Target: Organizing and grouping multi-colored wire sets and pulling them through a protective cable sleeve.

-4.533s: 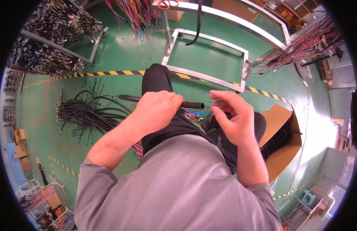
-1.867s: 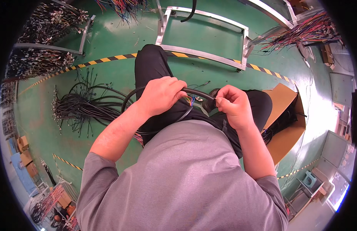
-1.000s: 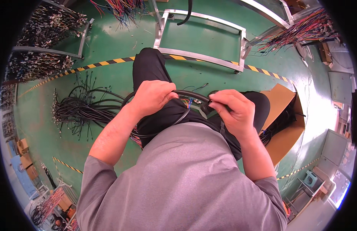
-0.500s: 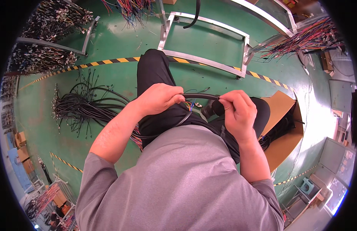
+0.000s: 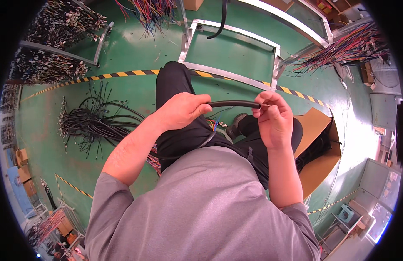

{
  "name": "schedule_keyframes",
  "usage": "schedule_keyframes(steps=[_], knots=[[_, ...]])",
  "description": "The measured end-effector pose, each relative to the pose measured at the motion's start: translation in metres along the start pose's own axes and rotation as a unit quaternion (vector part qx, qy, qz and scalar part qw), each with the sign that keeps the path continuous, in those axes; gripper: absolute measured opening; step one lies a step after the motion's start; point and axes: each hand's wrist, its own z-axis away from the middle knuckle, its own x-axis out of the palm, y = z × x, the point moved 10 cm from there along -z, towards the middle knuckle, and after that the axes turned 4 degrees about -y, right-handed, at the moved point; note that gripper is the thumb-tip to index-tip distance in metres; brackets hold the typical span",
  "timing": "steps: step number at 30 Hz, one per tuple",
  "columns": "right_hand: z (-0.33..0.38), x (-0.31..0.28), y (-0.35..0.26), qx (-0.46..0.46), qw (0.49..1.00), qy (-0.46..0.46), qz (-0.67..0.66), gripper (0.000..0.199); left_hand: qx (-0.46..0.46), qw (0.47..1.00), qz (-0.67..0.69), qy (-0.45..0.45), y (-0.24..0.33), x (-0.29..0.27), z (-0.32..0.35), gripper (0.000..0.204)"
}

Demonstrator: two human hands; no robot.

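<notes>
A short black tube (image 5: 234,103) runs almost level in front of my lap. My left hand (image 5: 184,111) is closed around its left end, thumb and fingers pressed together. At the tube's open right end, my right hand (image 5: 275,124) pinches a thin, light-coloured strand (image 5: 265,105) that seems to come out of the opening; its exact kind is too small to tell. Below the tube, several coloured wires (image 5: 215,124) with small white connectors lie by my thigh. A black cable (image 5: 205,142) crosses my lap from there.
A bundle of black cables (image 5: 101,122) with connectors spreads over the green floor at left. An open cardboard box (image 5: 323,174) holding black cables stands at right. Ahead is a metal frame (image 5: 232,76) behind striped floor tape (image 5: 136,73). Coloured wires (image 5: 345,45) hang at upper right.
My right hand has shifted up and slightly right, and its fingers have moved from gripping the tube's end to the thin strand there. The tube's open end now shows.
</notes>
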Motion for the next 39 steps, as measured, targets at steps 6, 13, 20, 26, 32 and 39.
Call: schedule_keyframes(steps=[6,13,20,26,32,39], knots=[[0.004,0.005,-0.005,-0.073,0.997,-0.025,0.023,0.035,-0.03,0.998,0.042,-0.03,-0.006,0.007,0.001,0.036],[0.008,0.008,-0.021,-0.101,0.956,0.007,0.276,0.005,0.014,0.998,0.032,-0.052,0.005,0.012,0.003,0.032],[0.008,0.01,-0.063,-0.198,0.951,0.093,0.219,0.013,0.032,0.998,0.031,-0.039,0.021,-0.001,-0.002,0.031],[0.002,-0.013,-0.065,-0.161,0.963,0.142,0.165,0.011,0.028,0.998,-0.003,-0.052,0.018,-0.006,-0.007,0.027],[-0.006,0.022,-0.083,-0.148,0.977,-0.015,0.151,0.009,0.066,0.993,0.078,-0.052,0.062,-0.028,-0.015,0.026],[0.018,0.102,-0.131,-0.384,0.825,-0.015,0.416,0.009,0.175,0.978,0.108,-0.034,0.138,-0.055,-0.043,0.03]])
